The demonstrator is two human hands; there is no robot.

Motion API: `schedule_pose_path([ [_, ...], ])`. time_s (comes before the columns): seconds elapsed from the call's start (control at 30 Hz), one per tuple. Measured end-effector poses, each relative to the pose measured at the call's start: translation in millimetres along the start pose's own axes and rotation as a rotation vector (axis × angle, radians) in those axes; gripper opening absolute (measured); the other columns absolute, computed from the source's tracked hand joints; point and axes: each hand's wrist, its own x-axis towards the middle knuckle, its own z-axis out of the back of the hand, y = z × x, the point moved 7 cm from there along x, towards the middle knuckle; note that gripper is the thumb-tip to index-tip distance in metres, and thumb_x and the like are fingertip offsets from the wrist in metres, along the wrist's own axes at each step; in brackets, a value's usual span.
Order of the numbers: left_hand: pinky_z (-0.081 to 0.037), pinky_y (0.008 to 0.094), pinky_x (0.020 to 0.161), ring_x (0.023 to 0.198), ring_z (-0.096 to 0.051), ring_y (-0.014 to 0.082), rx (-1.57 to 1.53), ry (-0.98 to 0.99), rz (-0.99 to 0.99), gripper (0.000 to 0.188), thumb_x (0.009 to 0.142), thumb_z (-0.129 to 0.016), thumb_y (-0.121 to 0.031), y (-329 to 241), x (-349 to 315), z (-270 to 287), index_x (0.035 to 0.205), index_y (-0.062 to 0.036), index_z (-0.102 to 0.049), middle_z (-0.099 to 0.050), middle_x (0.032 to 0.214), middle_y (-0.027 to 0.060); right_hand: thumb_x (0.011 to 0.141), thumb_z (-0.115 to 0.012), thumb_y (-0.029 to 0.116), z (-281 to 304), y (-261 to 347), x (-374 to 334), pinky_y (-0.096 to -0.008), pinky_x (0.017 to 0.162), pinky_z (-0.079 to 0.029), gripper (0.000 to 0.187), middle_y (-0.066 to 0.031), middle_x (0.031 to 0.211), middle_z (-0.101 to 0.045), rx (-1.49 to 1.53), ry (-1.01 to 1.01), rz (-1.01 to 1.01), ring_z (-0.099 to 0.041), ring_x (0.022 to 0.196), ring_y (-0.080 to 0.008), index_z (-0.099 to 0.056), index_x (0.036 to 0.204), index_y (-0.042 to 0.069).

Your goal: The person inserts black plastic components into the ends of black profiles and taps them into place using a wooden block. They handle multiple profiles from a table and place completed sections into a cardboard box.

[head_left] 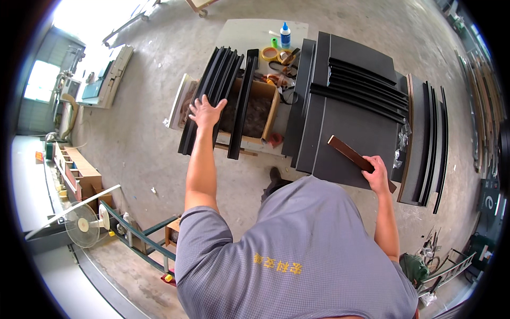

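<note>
My left hand [208, 111] is spread flat, its fingers apart, on a bundle of long black profile strips [213, 72]. These strips lie side by side across an open cardboard box [272, 109]. One more black strip [244, 109] lies across the box, separate from the bundle. At the right, my right hand [376, 174] is closed round the near end of a short dark-brown bar [346, 149]. The bar slants over a stack of dark grey panels [340, 125]. Several black strips [366, 87] rest on the far part of that stack.
Tape rolls [269, 53] and a blue-and-white bottle [285, 36] stand on a pale board [234, 32] beyond the box. More long strips [429, 138] lie to the right of the panels. A fan [87, 224] and a green metal frame [139, 236] stand at the lower left.
</note>
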Motion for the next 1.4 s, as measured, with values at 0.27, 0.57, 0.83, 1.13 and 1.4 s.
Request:
schedule_pose_path([
  [0.27, -0.05, 0.0501, 0.106, 0.128, -0.061, 0.0384, -0.208, -0.232, -0.025, 0.035, 0.098, -0.066, -0.03, 129.9, 77.5, 6.7, 0.126, -0.0099, -0.073, -0.07, 0.131, 0.0177, 0.072, -0.079, 0.004, -1.2, -1.2, 4.7, -0.039, 0.098, -0.051, 0.052, -0.0114, 0.11, -0.062, 0.022, 0.017, 0.022, -0.063, 0.109, -0.0307, -0.072, 0.124, 0.008],
  [0.57, -0.052, 0.0463, 0.101, 0.113, -0.068, 0.0388, -0.29, -0.202, -0.202, 0.04, 0.093, -0.073, -0.039, 112.9, 81.1, 4.7, 0.121, -0.0107, -0.078, -0.073, 0.114, 0.0186, 0.071, -0.079, 0.003, -1.6, -4.6, 1.1, -0.038, 0.098, -0.051, 0.053, -0.0104, 0.108, -0.061, 0.034, 0.002, -0.015, -0.063, 0.108, -0.0294, -0.073, 0.124, 0.008],
  [0.83, -0.054, 0.0458, 0.096, 0.108, -0.068, 0.0386, -0.335, -0.397, -0.278, 0.024, 0.094, -0.071, -0.014, 97.9, 56.0, 21.2, 0.115, -0.0057, -0.078, -0.072, 0.109, 0.0184, 0.072, -0.078, 0.003, -2.3, -3.0, 3.0, -0.0375, 0.098, -0.05, 0.051, -0.0105, 0.108, -0.062, 0.037, -0.01, -0.033, -0.063, 0.108, -0.029, -0.073, 0.123, 0.007],
  [1.13, -0.054, 0.0462, 0.096, 0.106, -0.069, 0.0388, -0.215, -0.365, -0.338, 0.023, 0.093, -0.071, -0.014, 82.3, 52.1, 32.5, 0.111, -0.0023, -0.078, -0.073, 0.107, 0.0204, 0.072, -0.078, 0.003, -1.6, 0.1, 4.0, -0.0371, 0.098, -0.05, 0.051, -0.0102, 0.107, -0.062, 0.043, -0.009, -0.041, -0.063, 0.107, -0.0288, -0.073, 0.123, 0.007],
  [1.4, -0.047, 0.048, 0.11, 0.129, -0.061, 0.0433, -0.397, -0.121, -0.321, 0.053, 0.103, -0.061, -0.043, 76.5, 62.4, 8.1, 0.138, -0.0046, -0.065, -0.066, 0.137, 0.0261, 0.072, -0.077, 0.001, -1.6, 4.8, 4.8, -0.0355, 0.097, -0.05, 0.051, -0.0098, 0.106, -0.062, 0.059, -0.01, -0.05, -0.063, 0.107, -0.0276, -0.073, 0.123, 0.007],
])
